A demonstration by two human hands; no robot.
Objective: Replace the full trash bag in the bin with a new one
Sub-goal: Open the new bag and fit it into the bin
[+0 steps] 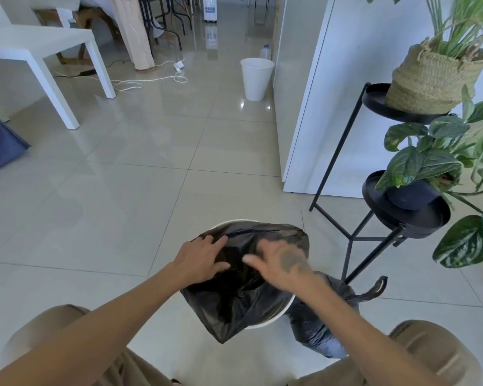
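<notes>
**Me:** Hands first, left to right: my left hand lies spread on the new bag, fingers released, flat on the film. My right hand is blurred; whether it pinches plastic, I cannot tell.

**Partner:** And the bag?

**Me:** Draped over the bin, not yet seated. Its long axis runs from the far rim toward my knees, closed corner pointing at me, outside the bin.

**Partner:** Risk?

**Me:** Push down like this and it may bunch or slip in. The full bag sits tied on the floor, right of the bin.
</notes>
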